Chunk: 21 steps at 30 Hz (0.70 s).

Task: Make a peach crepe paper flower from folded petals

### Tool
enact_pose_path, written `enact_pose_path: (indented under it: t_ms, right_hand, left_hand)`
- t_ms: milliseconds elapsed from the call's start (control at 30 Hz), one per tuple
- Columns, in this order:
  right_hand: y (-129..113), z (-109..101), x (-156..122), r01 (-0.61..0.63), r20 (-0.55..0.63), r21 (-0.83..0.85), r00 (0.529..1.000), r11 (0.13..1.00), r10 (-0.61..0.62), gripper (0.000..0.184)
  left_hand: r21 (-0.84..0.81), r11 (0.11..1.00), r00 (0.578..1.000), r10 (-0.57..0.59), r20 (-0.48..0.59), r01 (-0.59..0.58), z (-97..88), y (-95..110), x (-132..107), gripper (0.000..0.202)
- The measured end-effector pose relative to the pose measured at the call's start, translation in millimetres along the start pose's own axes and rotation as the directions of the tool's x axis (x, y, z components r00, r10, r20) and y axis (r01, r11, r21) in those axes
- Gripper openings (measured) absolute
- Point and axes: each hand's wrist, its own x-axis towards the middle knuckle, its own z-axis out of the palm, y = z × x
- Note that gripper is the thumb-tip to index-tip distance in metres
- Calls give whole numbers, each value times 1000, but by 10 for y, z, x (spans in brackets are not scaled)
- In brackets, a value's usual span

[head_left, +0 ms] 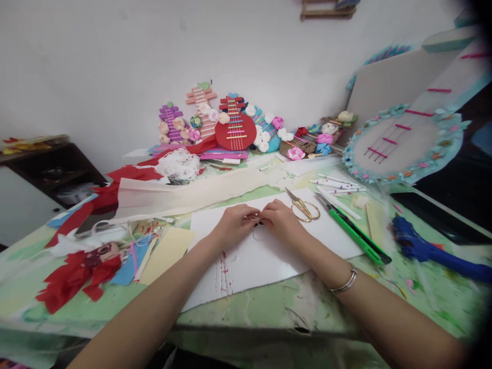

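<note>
My left hand (236, 223) and my right hand (279, 218) meet over a white board (265, 261), fingertips pinched together. What they pinch is too small to make out; a thin pale strand seems to hang below the fingers. Small red bits and whitish glue-like lines (223, 274) mark the board's left part. Gold-handled scissors (305, 207) lie just beyond my right hand. To their right, a green utility knife (355, 230) rests across the board's edge.
Blue glue gun (413, 241) and dark phone-like slab (442, 218) lie at right. White pens (338, 184) are behind the knife. Red paper (73, 282) and yellow paper (167, 253) lie left. Decorated lute-shaped crafts (236, 130) stand along the wall; a large one (400, 138) leans right.
</note>
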Motion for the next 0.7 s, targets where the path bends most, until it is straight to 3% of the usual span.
enact_pose_path:
  t_ms: [133, 333, 567, 700]
  right_hand:
    - [16, 0, -5, -39, 15, 35, 999, 999, 38, 20]
    - [54, -49, 27, -41, 12, 30, 999, 999, 41, 14]
    - [45, -62, 28, -107, 69, 62, 992, 992, 102, 15]
    - [28, -67, 29, -138, 90, 73, 987, 988, 131, 15]
  left_hand:
    - [-121, 981, 988, -149, 48, 154, -121, -60, 14, 26]
    - [-244, 906, 937, -323, 130, 346, -279, -29, 35, 24]
    - [-267, 880, 917, -350, 193, 392, -270, -54, 33, 23]
    - [-191, 924, 940, -308, 144, 332, -255, -46, 30, 21]
